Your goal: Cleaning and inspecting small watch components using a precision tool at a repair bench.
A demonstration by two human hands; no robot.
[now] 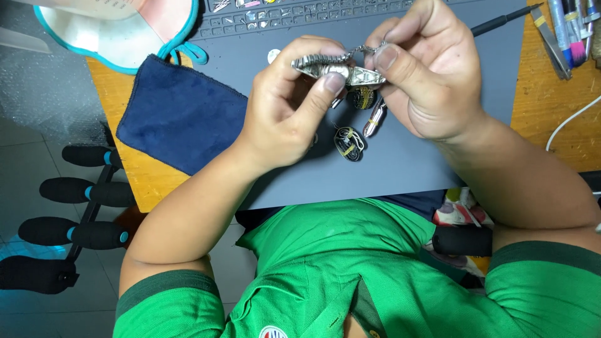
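Note:
Both my hands hold a silver metal wristwatch (pixel 350 72) above a grey work mat (pixel 407 156). My left hand (pixel 291 103) grips the watch's left band end, thumb pressed on the case. My right hand (pixel 416 72) pinches the right side and a thin chain-like link at the top. Under the watch, on the mat, lie a round dark watch part (pixel 361 97), a small silver tool (pixel 374 119) and a coiled piece with yellow marks (pixel 349 143).
A dark blue cloth (pixel 178 119) lies left of the mat on the wooden table (pixel 544 100). Tools and pens (pixel 566 34) sit at the top right, a white cable (pixel 573 119) at the right. A rack of black foam handles (pixel 75 194) stands on the floor at left.

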